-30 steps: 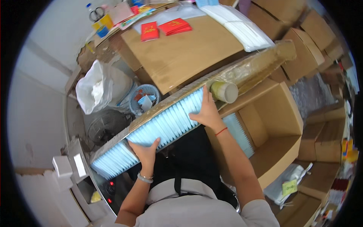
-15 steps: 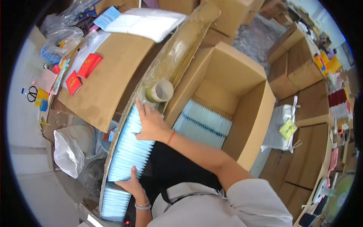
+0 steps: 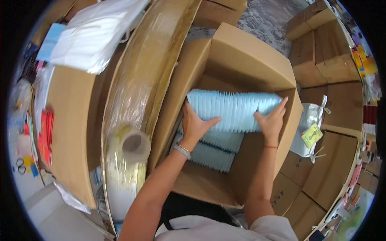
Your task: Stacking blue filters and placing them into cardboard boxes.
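Both my hands clasp a long row of light blue flat packets (image 3: 233, 109), pressed together end to end. My left hand (image 3: 196, 123), with a silver bracelet on the wrist, squeezes the row's left end. My right hand (image 3: 271, 120), with a thin red cord on the wrist, presses the right end. The row hangs inside an open brown cardboard box (image 3: 245, 56). Lower in the box lies another layer of the same blue packets (image 3: 213, 150), partly hidden by my left forearm.
A roll of clear tape (image 3: 134, 144) rests on a plastic-wrapped cardboard edge (image 3: 140, 76) left of the box. Further left is a cardboard tabletop (image 3: 72, 132) with white bags (image 3: 92, 32) and red packets (image 3: 44, 136). Stacked boxes (image 3: 321, 52) and a tagged plastic bag (image 3: 307, 128) stand right.
My hands have carried the row of blue packets from the table edge on the left over into the open box, and my view has swung right.
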Demonstrator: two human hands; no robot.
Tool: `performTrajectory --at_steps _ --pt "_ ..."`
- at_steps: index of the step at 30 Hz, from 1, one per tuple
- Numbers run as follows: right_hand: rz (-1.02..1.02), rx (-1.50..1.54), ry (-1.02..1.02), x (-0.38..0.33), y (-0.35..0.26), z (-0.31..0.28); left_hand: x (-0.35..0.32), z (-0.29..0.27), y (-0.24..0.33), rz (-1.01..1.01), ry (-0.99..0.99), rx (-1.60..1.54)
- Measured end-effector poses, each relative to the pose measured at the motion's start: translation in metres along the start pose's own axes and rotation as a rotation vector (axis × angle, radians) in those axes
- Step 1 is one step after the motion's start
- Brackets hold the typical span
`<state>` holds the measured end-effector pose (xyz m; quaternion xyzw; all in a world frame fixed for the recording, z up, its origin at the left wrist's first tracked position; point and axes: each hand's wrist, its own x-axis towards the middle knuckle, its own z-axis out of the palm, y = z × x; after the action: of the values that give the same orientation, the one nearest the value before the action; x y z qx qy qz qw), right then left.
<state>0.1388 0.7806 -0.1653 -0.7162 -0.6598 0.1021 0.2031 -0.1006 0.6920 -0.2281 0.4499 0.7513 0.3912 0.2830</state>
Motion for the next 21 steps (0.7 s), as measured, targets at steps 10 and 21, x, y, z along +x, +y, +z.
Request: performTrajectory --at_steps 10,21 --pt "0.335 0.016 -0.398 -0.082 0.073 0.202 0.022 0.063 -0.146 0.145 -0.439 0.935" --pt "-0.183 -0.013 -0.258 -0.131 -0.023 0.257 -0.082 -0.084 0.042 0.101 -0.855 0.414"
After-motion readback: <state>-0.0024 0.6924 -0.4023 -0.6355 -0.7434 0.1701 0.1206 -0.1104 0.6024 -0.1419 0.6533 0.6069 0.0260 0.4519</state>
